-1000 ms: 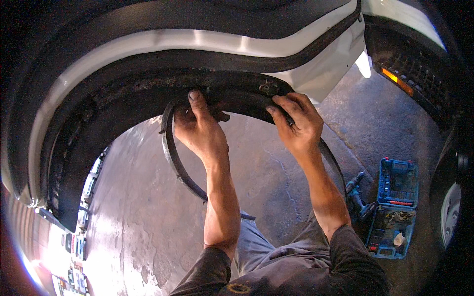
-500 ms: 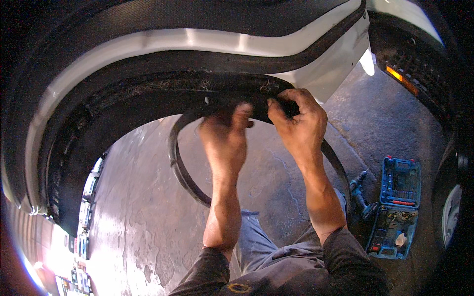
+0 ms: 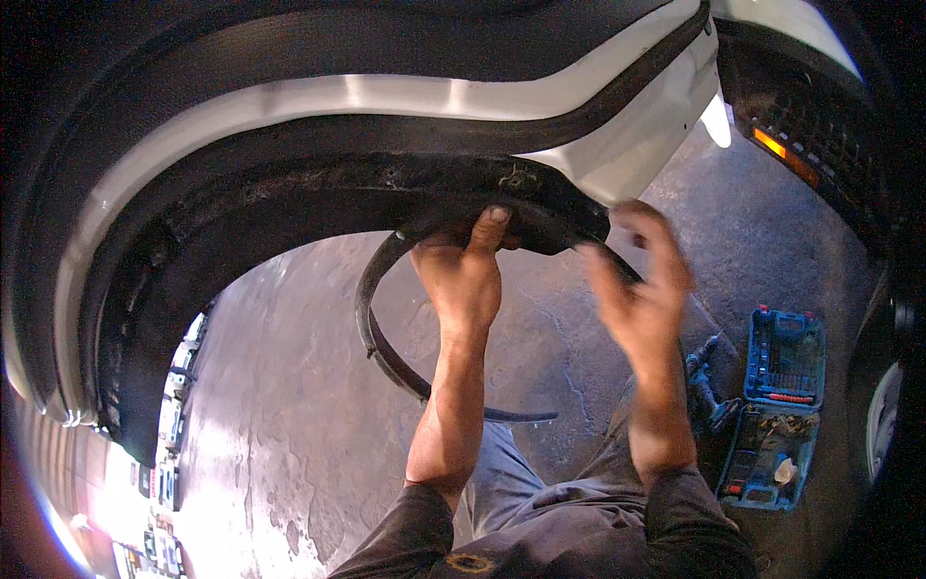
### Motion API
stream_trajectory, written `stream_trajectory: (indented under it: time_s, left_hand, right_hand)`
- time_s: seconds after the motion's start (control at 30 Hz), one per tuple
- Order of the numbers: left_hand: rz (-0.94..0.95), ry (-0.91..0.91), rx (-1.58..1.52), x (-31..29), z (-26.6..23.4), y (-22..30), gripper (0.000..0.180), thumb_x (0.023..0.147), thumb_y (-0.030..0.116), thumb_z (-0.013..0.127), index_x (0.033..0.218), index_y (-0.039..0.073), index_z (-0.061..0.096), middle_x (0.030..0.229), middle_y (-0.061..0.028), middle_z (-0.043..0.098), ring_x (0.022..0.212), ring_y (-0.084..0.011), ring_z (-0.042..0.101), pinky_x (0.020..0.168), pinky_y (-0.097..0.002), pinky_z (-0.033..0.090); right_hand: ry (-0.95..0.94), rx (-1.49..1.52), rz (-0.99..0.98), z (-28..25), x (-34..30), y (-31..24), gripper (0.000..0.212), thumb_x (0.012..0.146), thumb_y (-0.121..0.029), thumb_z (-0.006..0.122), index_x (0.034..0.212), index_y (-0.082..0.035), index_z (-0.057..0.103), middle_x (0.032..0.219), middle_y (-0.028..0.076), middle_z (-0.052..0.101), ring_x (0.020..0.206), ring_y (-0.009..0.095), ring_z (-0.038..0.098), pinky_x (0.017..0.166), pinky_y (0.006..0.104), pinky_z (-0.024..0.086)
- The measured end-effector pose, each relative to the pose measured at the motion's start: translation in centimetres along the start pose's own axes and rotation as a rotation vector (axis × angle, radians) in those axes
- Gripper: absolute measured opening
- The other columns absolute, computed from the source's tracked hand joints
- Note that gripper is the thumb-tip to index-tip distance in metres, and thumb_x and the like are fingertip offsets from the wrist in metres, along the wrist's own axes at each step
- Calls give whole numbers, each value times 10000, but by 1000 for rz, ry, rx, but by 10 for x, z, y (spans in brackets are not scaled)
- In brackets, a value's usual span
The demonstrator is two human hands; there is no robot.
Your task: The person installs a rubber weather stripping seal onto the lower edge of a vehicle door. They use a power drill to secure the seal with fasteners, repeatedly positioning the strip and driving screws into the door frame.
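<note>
Concrete floor [image 3: 289, 415] below, one white wheel arch [image 3: 386, 106] overhead. Left hand [image 3: 463, 275] gripping one curved black trim strip [image 3: 371, 328] against arch underside; right hand [image 3: 641, 285] blurred, spread, just beside. One blue tool case [image 3: 776, 405] right.

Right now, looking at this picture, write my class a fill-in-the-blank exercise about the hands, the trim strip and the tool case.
1. The left hand presses the curved black plastic trim strip against the vehicle's ____ wheel arch.
2. The blurred right hand is ____, gripping nothing.
3. The open tool case on the concrete floor is ____ in colour.

Missing words: black; open; blue
</note>
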State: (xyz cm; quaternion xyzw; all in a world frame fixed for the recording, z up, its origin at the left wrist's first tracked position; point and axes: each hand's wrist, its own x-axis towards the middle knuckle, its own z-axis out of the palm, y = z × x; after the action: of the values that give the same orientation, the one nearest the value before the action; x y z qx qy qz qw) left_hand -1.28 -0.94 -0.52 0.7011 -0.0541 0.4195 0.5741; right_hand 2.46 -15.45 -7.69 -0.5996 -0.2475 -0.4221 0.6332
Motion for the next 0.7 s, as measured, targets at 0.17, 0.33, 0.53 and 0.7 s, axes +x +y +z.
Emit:
stream_trajectory:
  time_s: [0.17, 0.33, 0.53, 0.7]
  left_hand:
    - [30, -5, 40, 0, 5, 6, 150, 849, 32, 701, 975, -27, 645, 855, -97, 683, 710, -175, 641, 649, -290, 531]
    - [-17, 45, 3, -2, 2, -8, 171, 836, 56, 720, 985, -3, 663, 886, -79, 690, 828, -170, 635, 776, -303, 516]
    - [27, 29, -42, 2, 1, -13, 161, 830, 64, 735, 966, 6, 669, 920, -72, 689, 827, -169, 632, 782, -314, 512]
    - [35, 24, -44, 3, -10, -16, 159, 832, 75, 741, 954, 3, 669, 907, -67, 686, 825, -171, 626, 784, -309, 506]
  right_hand:
    - [-164, -659, 531, -159, -83, 159, 281, 899, -167, 619, 1113, 14, 598, 1149, 198, 635, 1057, 349, 617, 873, 427, 498]
    - [-1118, -1134, 851, -255, -283, 267, 731, 702, -331, 763, 1277, 10, 468, 1122, 238, 594, 1022, 377, 613, 892, 464, 492]
    - [-992, -1403, 697, -232, -376, 275, 958, 693, -304, 815, 1451, -54, 286, 1141, 174, 577, 965, 324, 649, 808, 461, 531]
    - [-942, -1090, 864, -211, -317, 252, 913, 674, -83, 758, 1456, -37, 289, 1171, 207, 558, 959, 367, 638, 809, 453, 536]
